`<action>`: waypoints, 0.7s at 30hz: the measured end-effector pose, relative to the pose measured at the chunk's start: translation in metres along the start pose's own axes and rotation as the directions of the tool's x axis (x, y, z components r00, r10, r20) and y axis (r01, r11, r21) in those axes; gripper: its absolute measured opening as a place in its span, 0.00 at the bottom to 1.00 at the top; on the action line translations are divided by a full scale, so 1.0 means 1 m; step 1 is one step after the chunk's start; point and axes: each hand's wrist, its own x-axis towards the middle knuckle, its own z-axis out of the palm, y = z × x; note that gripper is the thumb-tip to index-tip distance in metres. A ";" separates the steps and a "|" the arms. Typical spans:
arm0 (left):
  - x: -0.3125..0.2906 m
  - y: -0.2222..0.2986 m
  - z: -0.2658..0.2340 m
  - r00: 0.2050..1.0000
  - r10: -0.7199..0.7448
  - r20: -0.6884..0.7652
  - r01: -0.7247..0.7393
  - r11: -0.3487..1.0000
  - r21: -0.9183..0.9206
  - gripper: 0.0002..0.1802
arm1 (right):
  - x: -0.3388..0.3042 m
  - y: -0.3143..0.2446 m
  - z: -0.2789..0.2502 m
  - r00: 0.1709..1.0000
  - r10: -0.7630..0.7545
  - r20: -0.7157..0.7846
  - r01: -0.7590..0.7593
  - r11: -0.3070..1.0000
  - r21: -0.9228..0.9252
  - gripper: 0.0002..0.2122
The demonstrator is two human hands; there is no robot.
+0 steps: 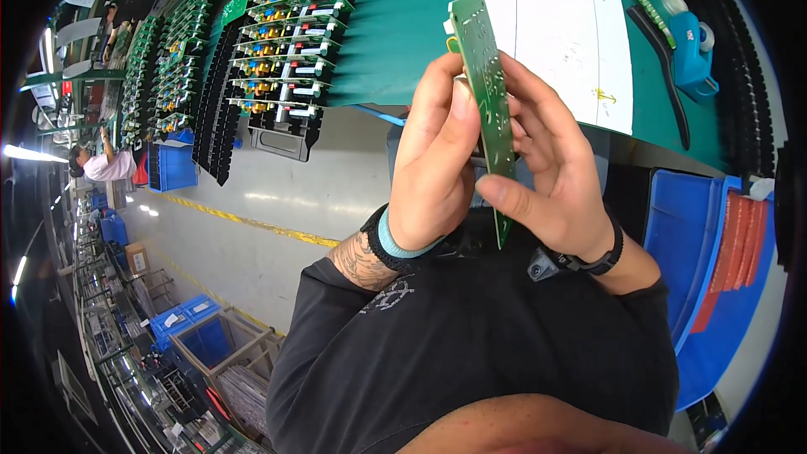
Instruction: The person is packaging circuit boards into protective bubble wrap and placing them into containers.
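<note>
Circuit board [496,122], green and tilted nearly edge-on, is held at the centre of the frame, overlapping the near edge of the green worktop [403,34] that spans the top. A blue bin [672,231] with red pieces in it sits at the right; a black slotted rack [217,130] with a row of populated boards fills the upper left, and a white sheet [546,34] with drawn lines lies at upper right. The left hand [433,151] grips the board's left side, thumb forward; the right hand [559,160] grasps its lower part, thumb on the soldered face, fingers partly hidden behind. Smaller again, a blue tape dispenser [693,59] stands at far upper right.

Uneven pressure from the two hands could flex the board and crack joints. A loosened right thumb could let it slip floorward. Pale components [451,23] jutting at its upper left could catch and bend if knocked; bare fingertips could soil the smallest solder points.
</note>
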 end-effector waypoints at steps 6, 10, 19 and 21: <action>0.016 -0.011 -0.009 0.982 -0.021 -0.189 0.037 0.996 0.080 0.32 | -0.003 0.022 -0.027 0.954 0.294 -0.064 -0.289 0.955 0.069 0.31; 0.013 -0.012 -0.023 0.981 -0.121 -0.154 0.134 0.988 0.079 0.34 | -0.007 0.024 -0.033 0.920 0.383 -0.079 -0.343 0.887 0.309 0.26; -0.001 -0.016 -0.051 0.982 -0.156 -0.108 0.171 0.974 0.150 0.25 | -0.011 0.032 -0.056 0.876 0.477 0.068 -0.457 0.776 0.435 0.32; -0.029 -0.026 -0.076 0.980 -0.110 -0.165 0.155 0.944 0.290 0.22 | -0.010 0.022 -0.062 0.904 0.419 0.084 -0.409 0.792 0.454 0.34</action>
